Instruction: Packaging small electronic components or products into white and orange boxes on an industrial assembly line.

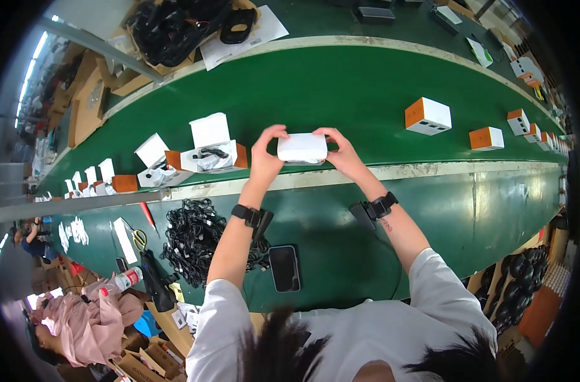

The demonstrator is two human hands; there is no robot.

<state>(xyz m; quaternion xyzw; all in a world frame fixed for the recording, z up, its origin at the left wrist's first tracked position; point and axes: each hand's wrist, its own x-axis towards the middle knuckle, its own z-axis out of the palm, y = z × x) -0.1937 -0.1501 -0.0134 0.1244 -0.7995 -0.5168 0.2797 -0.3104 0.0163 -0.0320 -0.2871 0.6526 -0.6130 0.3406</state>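
A small white box [302, 147] is held level over the inner edge of the green belt. My left hand [267, 155] closes on its left side, the thumb and fingers bent round the corner. On the opposite side my right hand [343, 155] grips it the same way. Only the white top and a bit of the near side show; whatever is under the box is hidden. Left of my left hand stands an open white and orange box [214, 158] with a black cable inside. Beside it sits another open box [161, 167] with its lid raised.
Closed orange and white boxes [428, 116] stand on the belt [341, 83] to the right. On the bench lie a heap of black cables [191, 239], a phone [285, 268], scissors [139, 240] and a red-handled screwdriver [148, 215]. A person in pink [89, 325] is at the lower left.
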